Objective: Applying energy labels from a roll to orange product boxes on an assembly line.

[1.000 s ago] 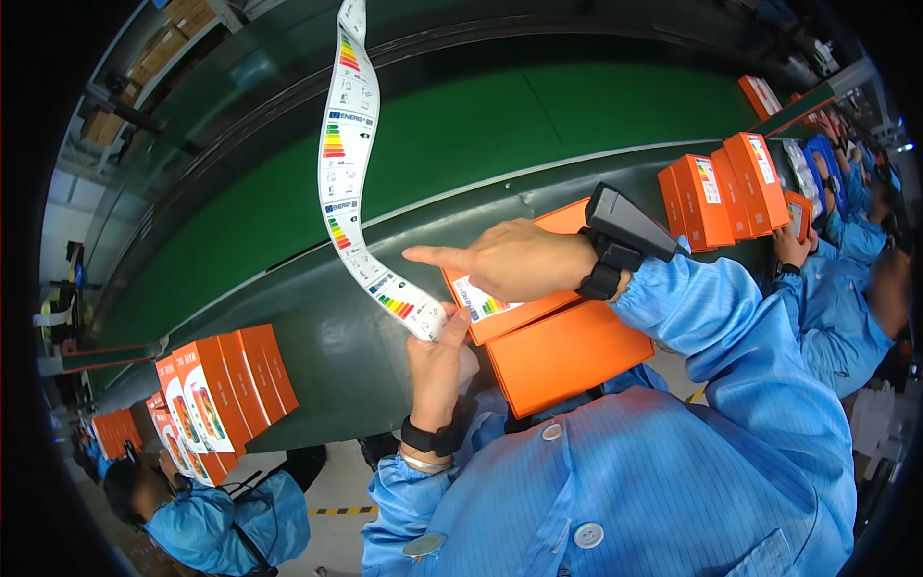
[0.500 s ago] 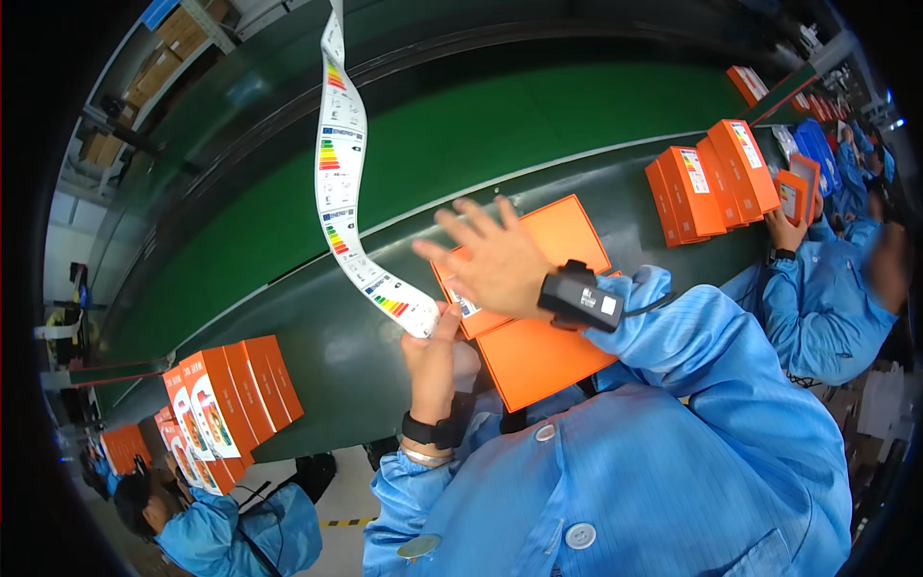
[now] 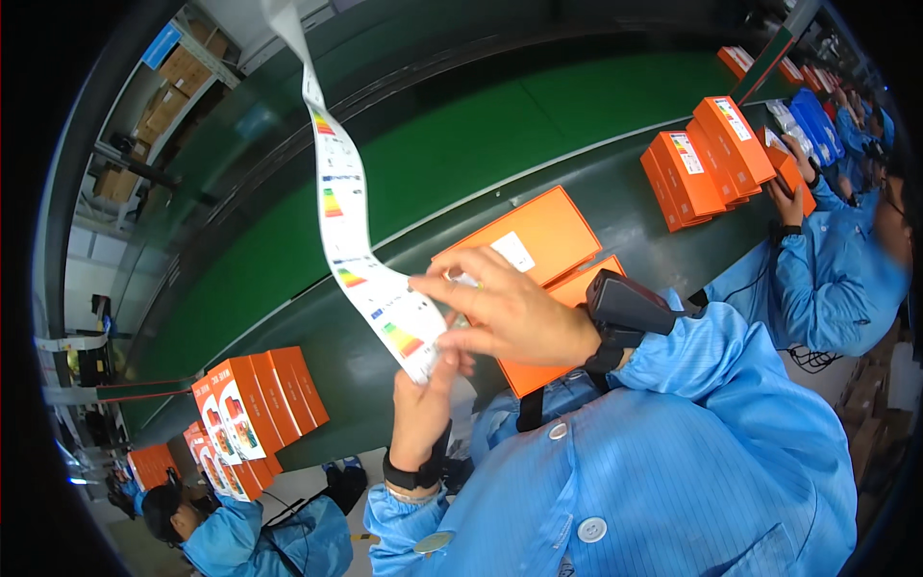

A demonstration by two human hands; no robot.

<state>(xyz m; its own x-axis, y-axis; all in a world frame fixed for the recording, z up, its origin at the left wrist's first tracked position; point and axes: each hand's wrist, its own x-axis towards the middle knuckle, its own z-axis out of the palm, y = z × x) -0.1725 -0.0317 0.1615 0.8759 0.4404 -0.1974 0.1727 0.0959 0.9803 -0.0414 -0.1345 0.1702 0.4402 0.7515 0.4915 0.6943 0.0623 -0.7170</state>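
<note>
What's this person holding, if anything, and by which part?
The left hand holds the label strip by its lower end. The right hand is at the strip's edge there; whether it grips too cannot be told.

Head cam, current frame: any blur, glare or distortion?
All in the head view: small print on the white paper strip of colour-barred labels is smeared, unreadable; the glossy dark-green tabletop shows a pale sheen; the long edges of the flat green belt bow with the fisheye; the blue striped cloth jacket looks fairly crisp; corners go black.
</note>
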